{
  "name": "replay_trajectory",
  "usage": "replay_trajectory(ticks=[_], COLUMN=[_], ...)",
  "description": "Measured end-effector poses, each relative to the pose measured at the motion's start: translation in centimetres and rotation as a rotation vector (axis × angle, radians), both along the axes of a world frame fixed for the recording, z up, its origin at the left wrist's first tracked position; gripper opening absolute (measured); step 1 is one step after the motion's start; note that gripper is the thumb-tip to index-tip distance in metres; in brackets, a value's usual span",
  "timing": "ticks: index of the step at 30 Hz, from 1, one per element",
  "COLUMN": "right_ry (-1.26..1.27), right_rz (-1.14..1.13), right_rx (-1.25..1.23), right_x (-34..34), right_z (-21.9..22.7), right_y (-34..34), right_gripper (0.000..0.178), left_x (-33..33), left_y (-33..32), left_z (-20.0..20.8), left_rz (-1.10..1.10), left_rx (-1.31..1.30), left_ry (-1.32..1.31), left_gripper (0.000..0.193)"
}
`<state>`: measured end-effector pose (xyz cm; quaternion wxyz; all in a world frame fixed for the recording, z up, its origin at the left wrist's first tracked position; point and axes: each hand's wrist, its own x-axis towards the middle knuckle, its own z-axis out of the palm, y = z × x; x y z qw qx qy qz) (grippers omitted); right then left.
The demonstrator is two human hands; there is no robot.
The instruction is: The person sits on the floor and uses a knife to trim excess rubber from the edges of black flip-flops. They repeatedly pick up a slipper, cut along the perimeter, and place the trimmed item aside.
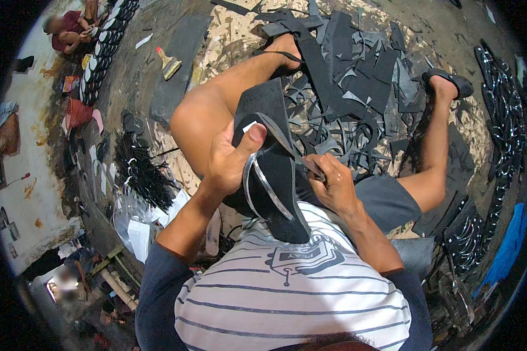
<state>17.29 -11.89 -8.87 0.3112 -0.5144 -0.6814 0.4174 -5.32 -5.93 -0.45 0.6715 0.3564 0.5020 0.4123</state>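
My left hand (pixel 231 155) is closed round a black sandal (pixel 269 181) with silver straps, its thumb pressed on top near a small white patch. The sandal's sheet of black sole material (pixel 260 99) sticks out beyond its rounded end, towards my bent knee. Close against the sandal's right edge, my right hand (pixel 334 182) is a fist, gripping a thin dark piece (pixel 314 168). A narrow grey-black strip curves along that edge to this fist. Whether a blade is also in the fist is hidden.
Black offcuts (pixel 357 70) lie heaped between my legs. A paintbrush (pixel 168 63) rests on a dark sheet at left, near a bundle of black straps (pixel 140 169). Rows of sandals (pixel 102 52) stand at far left beside another person (pixel 70 32). Silver-trimmed straps (pixel 498 117) line the right.
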Motion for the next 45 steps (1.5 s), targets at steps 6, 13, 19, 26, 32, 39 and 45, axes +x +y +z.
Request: replay_trajectory(ticks=[6,13,19,26,32,39,45], right_ry=[0.018,-0.128,-0.170,-0.380,-0.410,-0.150,0.289], right_rz=[-0.060,0.090,0.423,0.780,0.986,0.753,-0.371], right_rx=[0.040,0.186,0.165,-0.050,-0.274,0.020,-0.166], right_x=[-1.2,-1.7,0.0,0.1,-0.7,4.5,8.5], right_z=[-0.4,4.6,8.9,12.6,15.1,10.1,8.7], right_y=[-0.4,6.0,10.0,13.2,16.0,14.1,10.3], right_gripper=[0.041,0.044,0.037,0.027,0.035,0.023,0.019], left_x=[0.4,-0.1,0.4,0.1,1.0,2.1,2.7], left_y=[0.0,-0.1,0.1,-0.8,0.1,1.0,1.5], left_z=[0.0,0.7,2.6,1.7,2.4,1.5,4.1], left_rz=[0.029,-0.121,-0.221,-0.302,-0.450,-0.627,-0.215], left_rx=[0.078,0.265,0.113,0.153,0.259,0.332,0.233], left_ry=[0.000,0.180,0.069,0.245,0.232,0.549,-0.852], left_gripper=[0.045,0.028,0.024,0.031,0.046,0.046,0.094])
